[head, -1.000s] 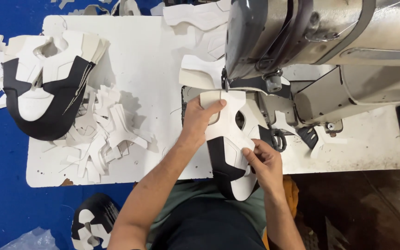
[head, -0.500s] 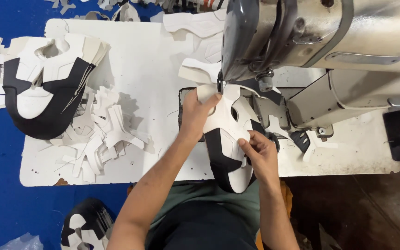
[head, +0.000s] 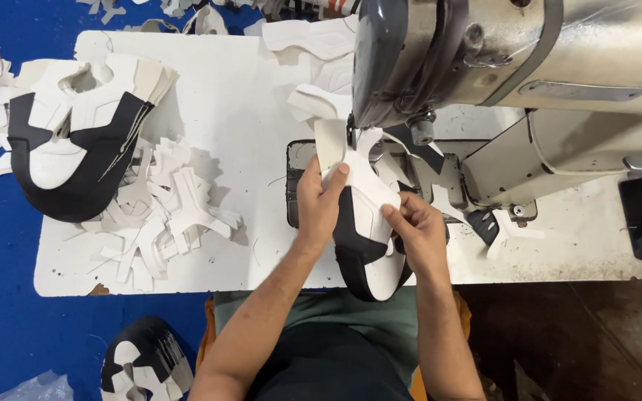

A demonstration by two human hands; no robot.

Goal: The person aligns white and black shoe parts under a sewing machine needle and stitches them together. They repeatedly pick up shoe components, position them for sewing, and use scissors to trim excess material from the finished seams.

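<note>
A black and white shoe upper (head: 365, 223) lies under the needle of a grey sewing machine (head: 484, 59), its near end hanging over the table's front edge. My left hand (head: 317, 200) presses on the upper's left side, fingers pointing toward the needle. My right hand (head: 417, 234) pinches the upper's right side between thumb and fingers. The far tip of the upper sits right at the presser foot.
A stack of finished black and white uppers (head: 76, 148) lies at the left of the white table (head: 239, 96). Several loose white cut pieces (head: 172, 215) are piled beside it. More uppers (head: 143, 360) sit on the blue floor below.
The upper has been turned and folded narrower under the needle. My left hand shifted slightly left and lower along it; my right hand stays on its right side.
</note>
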